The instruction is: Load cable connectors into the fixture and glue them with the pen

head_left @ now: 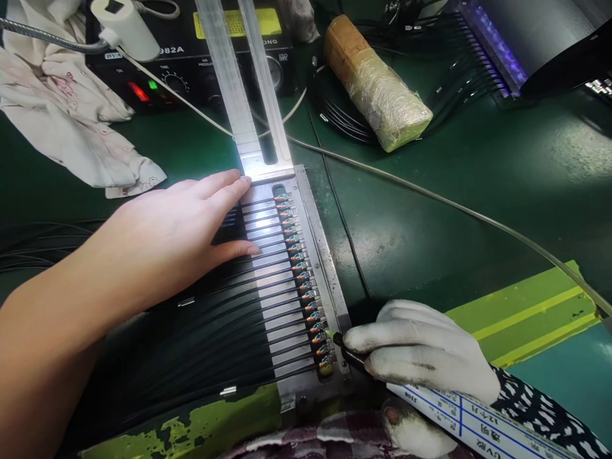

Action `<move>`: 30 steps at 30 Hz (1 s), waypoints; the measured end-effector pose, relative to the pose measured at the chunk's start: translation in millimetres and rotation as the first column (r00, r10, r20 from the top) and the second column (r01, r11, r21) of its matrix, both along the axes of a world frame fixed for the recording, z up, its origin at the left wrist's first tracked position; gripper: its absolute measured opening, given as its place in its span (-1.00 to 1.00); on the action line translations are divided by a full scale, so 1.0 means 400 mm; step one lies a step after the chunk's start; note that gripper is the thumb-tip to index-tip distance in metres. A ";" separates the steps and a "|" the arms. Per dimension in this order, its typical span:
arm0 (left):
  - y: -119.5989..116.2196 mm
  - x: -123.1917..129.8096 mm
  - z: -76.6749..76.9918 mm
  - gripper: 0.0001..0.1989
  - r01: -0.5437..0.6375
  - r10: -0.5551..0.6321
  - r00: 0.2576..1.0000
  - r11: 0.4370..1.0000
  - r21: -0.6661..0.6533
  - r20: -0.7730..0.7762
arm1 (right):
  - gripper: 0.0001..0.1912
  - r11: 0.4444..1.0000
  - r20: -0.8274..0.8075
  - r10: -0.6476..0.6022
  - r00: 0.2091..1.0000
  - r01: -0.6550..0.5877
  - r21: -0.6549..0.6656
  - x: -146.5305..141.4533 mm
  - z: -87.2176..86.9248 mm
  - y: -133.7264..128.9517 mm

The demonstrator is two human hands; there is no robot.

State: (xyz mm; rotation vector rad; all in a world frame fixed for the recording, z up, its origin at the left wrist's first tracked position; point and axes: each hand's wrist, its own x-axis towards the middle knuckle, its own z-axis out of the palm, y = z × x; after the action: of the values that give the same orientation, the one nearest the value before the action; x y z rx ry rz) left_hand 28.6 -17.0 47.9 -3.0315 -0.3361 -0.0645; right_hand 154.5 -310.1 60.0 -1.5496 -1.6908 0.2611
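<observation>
My left hand [165,223] is bare, its fingers stretched out and the fingertips resting on the left edge of a long metal fixture [313,236]. The thumb touches the black cables near the fixture. In the fixture a row of black cables [272,280] lies side by side, their small connector ends with coloured wires [306,285] over a dark slot. My right hand [425,350], in a white glove, is closed around a black glue syringe [351,356] with a label [478,421] reading UV. The syringe tip is at the connectors near the fixture's lower end.
A hinged metal cover [239,95] stands raised at the far end, before a black dispenser box [191,83] with lit displays. A wrapped block [382,89], a translucent hose [411,182], white cloth [71,115] and a purple-lit lamp unit [497,51] are around the green table.
</observation>
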 end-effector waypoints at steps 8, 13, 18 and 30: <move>0.004 0.000 -0.002 -0.23 0.008 -0.008 1.000 1.000 0.002 0.004 | -0.71 1.000 -0.009 -0.015 1.000 0.015 0.008 -0.001 -0.005 -0.004; 0.003 -0.003 0.001 -0.23 0.001 -0.001 1.000 1.000 -0.010 0.005 | -0.68 1.000 0.015 -0.005 1.000 0.006 -0.010 -0.001 -0.005 -0.005; 0.004 0.001 -0.001 -0.22 -0.028 0.028 0.999 0.998 -0.047 -0.016 | -0.61 1.000 0.079 -0.023 0.997 0.023 -0.002 -0.003 0.020 -0.016; -0.003 0.002 0.012 -0.24 -0.004 0.004 1.000 1.000 0.026 -0.021 | -0.67 1.000 0.056 -0.015 0.998 0.013 0.026 -0.023 -0.015 -0.033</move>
State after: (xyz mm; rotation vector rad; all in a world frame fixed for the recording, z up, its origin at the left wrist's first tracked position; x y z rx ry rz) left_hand 29.4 -18.1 52.7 -3.0038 -0.3371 -0.0366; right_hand 145.5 -323.4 53.8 -1.5622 -1.7193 0.1899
